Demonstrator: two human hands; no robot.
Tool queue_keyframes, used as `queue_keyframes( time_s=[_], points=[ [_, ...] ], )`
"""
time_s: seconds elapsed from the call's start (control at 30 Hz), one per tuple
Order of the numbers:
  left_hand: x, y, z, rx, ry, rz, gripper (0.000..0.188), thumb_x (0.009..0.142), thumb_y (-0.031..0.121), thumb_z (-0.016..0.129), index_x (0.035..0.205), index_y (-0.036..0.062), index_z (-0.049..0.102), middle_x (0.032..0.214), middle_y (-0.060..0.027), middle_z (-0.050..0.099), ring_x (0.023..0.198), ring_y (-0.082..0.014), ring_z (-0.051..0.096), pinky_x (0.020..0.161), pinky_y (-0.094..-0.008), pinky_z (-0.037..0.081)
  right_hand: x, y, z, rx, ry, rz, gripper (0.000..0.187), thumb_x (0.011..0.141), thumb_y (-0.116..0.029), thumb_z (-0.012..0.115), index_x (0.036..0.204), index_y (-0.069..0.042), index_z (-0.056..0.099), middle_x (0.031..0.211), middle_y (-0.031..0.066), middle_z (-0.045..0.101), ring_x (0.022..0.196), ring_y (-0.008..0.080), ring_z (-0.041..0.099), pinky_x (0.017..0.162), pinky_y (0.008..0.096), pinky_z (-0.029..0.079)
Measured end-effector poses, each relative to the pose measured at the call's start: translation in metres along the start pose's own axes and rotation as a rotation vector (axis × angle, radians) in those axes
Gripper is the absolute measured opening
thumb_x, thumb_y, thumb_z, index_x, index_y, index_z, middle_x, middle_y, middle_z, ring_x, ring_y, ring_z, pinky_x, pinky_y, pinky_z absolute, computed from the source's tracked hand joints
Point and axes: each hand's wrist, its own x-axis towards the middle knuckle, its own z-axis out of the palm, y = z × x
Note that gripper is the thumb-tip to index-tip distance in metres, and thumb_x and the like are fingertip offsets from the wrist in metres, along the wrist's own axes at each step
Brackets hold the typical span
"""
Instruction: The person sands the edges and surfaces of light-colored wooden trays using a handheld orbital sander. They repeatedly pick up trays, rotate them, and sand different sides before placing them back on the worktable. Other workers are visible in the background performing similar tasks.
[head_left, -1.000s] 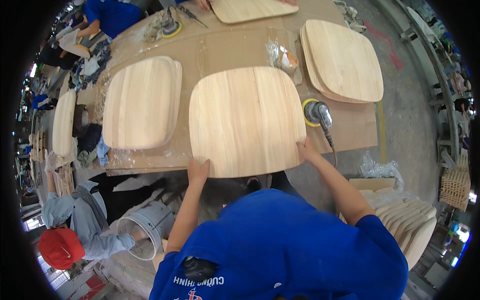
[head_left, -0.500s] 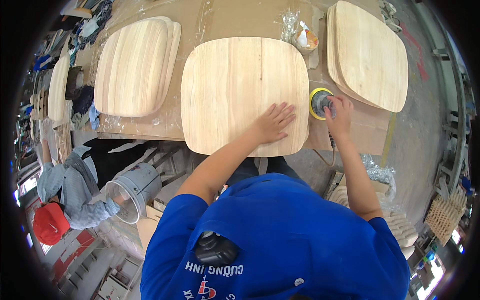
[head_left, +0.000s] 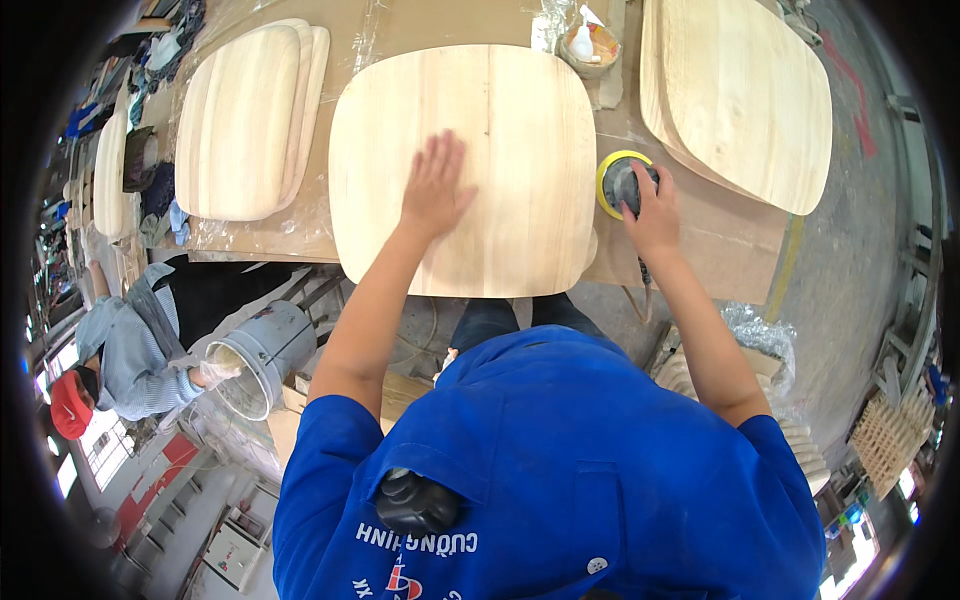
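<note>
A pale wooden panel [head_left: 530, 170] with rounded corners lies flat in front of me, at least one more panel showing beneath its lower right edge. My left hand [head_left: 437, 190] rests flat on its left-centre part, fingers stretched out, holding nothing. Just right of the panel, my right hand [head_left: 652, 212] is wrapped over the top of a round hand sander [head_left: 620, 183] with a yellow rim and dark body. The sander sits on the brown-covered table, and a hose runs from it toward me past the table edge.
Stacked panels lie at the left [head_left: 240, 130] and right [head_left: 745, 100]. A small tub [head_left: 590, 48] of orange-brown material stands behind the middle panel. At lower left, a co-worker in a red cap [head_left: 71, 404] reaches into a grey bucket [head_left: 275, 345].
My left hand has slid leftward and away from me across the panel, from its right side to left of centre. My right hand stays on the sander. The co-worker's hand shifts at the bucket.
</note>
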Motion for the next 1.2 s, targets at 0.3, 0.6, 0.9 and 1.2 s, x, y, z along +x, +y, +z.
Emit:
queue_keyframes(
  time_s=[0.3,0.6,0.9,1.2],
  points=[
    [0.164,0.077,0.017,-0.100,0.246,-0.071,0.082,0.091,0.056,0.045,0.149,0.0022,0.023,0.157,-0.0188,0.014,0.146,-0.0372,0.011,0.117,-0.0497,0.010,0.001,0.003,0.001,-0.016,0.057,-0.086,0.072,0.069,-0.005,0.074,0.134,-0.021,0.048,0.136,0.0189,0.040,0.115,0.0420,0.046,0.095,0.0460,0.044],
    [0.111,0.146,0.026,-0.167,0.214,0.232,0.072,0.088,0.045,0.054,0.144,0.0027,0.036,0.154,-0.0180,0.023,0.143,-0.0376,0.021,0.114,-0.0521,0.020,0.001,0.003,0.002,-0.024,0.051,-0.063,0.073,0.068,-0.004,0.074,0.134,-0.020,0.048,0.134,0.0191,0.041,0.118,0.0410,0.045,0.097,0.0456,0.043],
    [-0.029,0.158,0.035,-0.206,0.043,0.322,0.071,0.087,0.047,0.055,0.147,0.0144,0.035,0.157,-0.0105,0.022,0.144,-0.0342,0.020,0.114,-0.0515,0.019,0.005,0.009,0.002,-0.030,0.016,-0.116,0.066,0.072,-0.006,0.072,0.133,-0.017,0.049,0.133,0.0196,0.041,0.118,0.0408,0.047,0.097,0.0448,0.043],
    [-0.110,0.049,0.026,-0.103,0.117,-0.374,0.080,0.084,0.053,0.056,0.148,0.0136,0.031,0.157,-0.0182,0.018,0.143,-0.0417,0.017,0.113,-0.0571,0.017,0.009,0.013,0.000,-0.061,-0.006,-0.206,0.067,0.073,-0.008,0.072,0.133,-0.019,0.047,0.134,0.0180,0.040,0.120,0.0407,0.044,0.098,0.0463,0.043]
  ],
)
